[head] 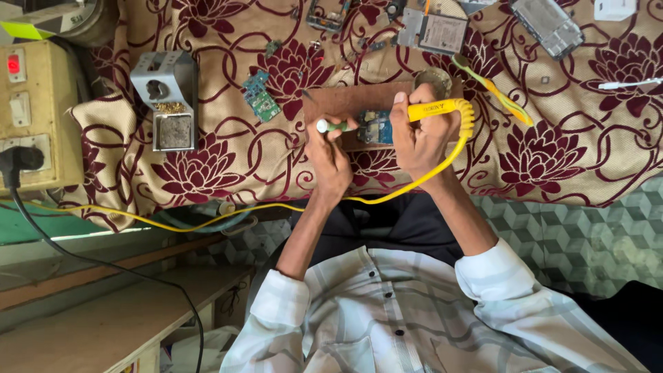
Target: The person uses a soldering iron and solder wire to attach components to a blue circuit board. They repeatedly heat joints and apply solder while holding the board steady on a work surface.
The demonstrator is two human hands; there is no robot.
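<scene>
— Right hand (419,132)?
— Wrapped around my yellow soldering iron (436,108), tip over the blue circuit board (376,127) on the brown wooden block (345,103).
— Left hand (330,153)?
— Pinching a green-handled tool (333,126) beside the board.

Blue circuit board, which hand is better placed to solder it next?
Probably the right hand: it grips the yellow soldering iron, angled toward the blue circuit board on the wooden block. The left hand holds a green-handled tool at the board's left edge.
</scene>
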